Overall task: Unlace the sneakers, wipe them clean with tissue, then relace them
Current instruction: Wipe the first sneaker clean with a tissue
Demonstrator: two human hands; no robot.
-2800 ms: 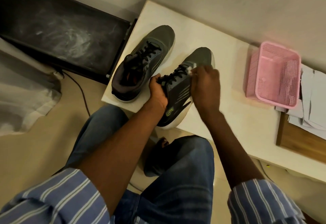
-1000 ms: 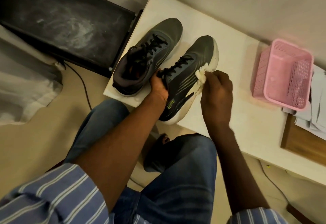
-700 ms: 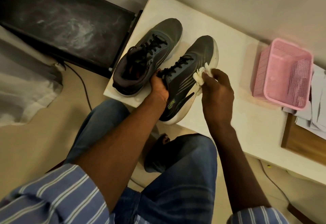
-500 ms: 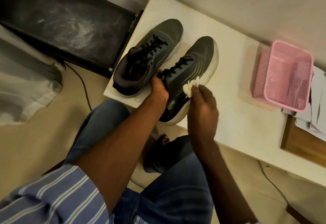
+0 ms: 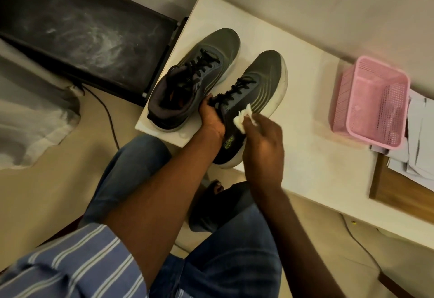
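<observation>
You gripped the near sneaker [image 5: 256,91] with left hand [image 5: 211,119]; right hand [image 5: 263,145] pinched tissue [image 5: 243,119] at fingertips, mid-wipe. Both sneakers laced; unlacing, relacing remained.

A white bench [image 5: 305,168] runs along the wall, its near left corner jutting over the tan floor [image 5: 47,199]; two grey sneakers stand on that corner side by side, toes toward the wall; the left sneaker [image 5: 187,86] sits flat by the bench's left edge, laces in; the right sneaker [image 5: 253,95] is also laced, its heel hanging past the front edge; well to the right a pink basket [image 5: 373,102] lies on the bench; just beyond it loose papers [image 5: 420,142] overlap a brown board [image 5: 404,194].
</observation>
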